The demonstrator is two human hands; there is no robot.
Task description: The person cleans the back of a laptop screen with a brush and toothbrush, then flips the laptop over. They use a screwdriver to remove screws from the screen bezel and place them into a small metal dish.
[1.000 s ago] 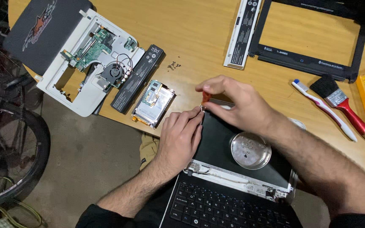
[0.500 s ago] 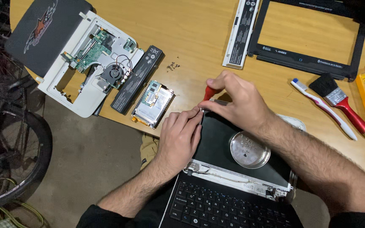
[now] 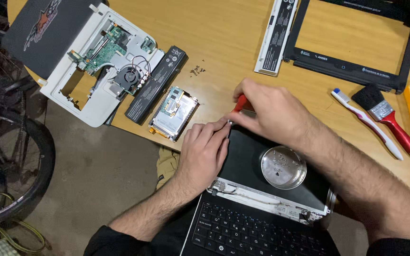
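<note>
- Since the earlier views, the right hand [image 3: 274, 111] had shifted slightly left, bringing the red screwdriver [image 3: 239, 103] onto the corner of the laptop screen [image 3: 245, 156].
- Right fingers were closed around the handle.
- Left hand [image 3: 205, 149] lay on the screen, fingertips [image 3: 222, 127] pressed together beside the tip, steadying it.
- Loosened screws lay in the round dish [image 3: 283, 167] on the screen.

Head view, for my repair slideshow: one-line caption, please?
Right hand works a red screwdriver at a laptop screen corner, left hand steadying it.
</note>
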